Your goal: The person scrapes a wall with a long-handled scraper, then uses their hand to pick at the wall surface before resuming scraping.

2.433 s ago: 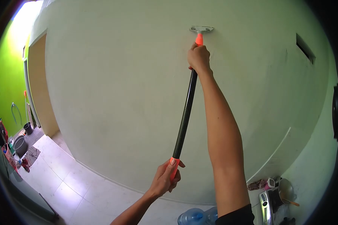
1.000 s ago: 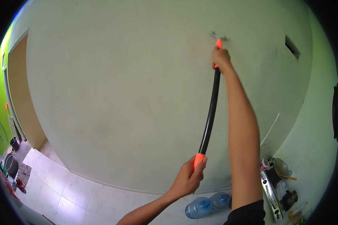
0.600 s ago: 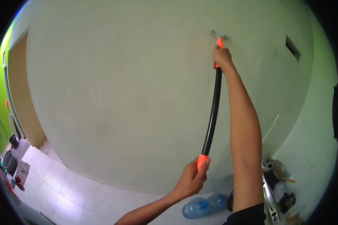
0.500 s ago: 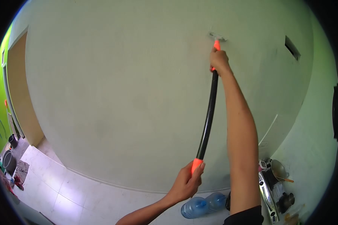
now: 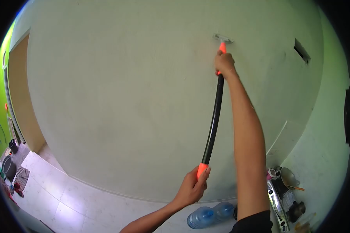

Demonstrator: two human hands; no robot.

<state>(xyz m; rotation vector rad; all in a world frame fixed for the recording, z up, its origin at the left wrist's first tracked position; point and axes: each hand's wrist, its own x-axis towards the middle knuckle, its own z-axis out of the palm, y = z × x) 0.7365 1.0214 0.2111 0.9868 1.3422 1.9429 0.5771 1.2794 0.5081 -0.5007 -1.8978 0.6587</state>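
A long-handled scraper (image 5: 214,120) with a black shaft and orange grips slants up across the wall (image 5: 124,97). My right hand (image 5: 225,64) is wrapped round its upper orange grip, just below the head. The pale flat head (image 5: 223,38) lies at the wall surface; whether its whole edge touches cannot be made out. Lower down, my left hand (image 5: 192,186) is closed round the orange grip at the bottom end of the shaft.
Blue water bottles (image 5: 210,214) lie on the tiled floor (image 5: 105,202) below. A stove (image 5: 277,204) and a pan (image 5: 288,178) are at lower right. The wall has a dark rectangular opening (image 5: 301,51). Buckets (image 5: 9,167) and a doorway (image 5: 21,93) are at left.
The scraper head and my right hand have shifted slightly left in the view. My left hand has moved a little left too, still on the lower grip.
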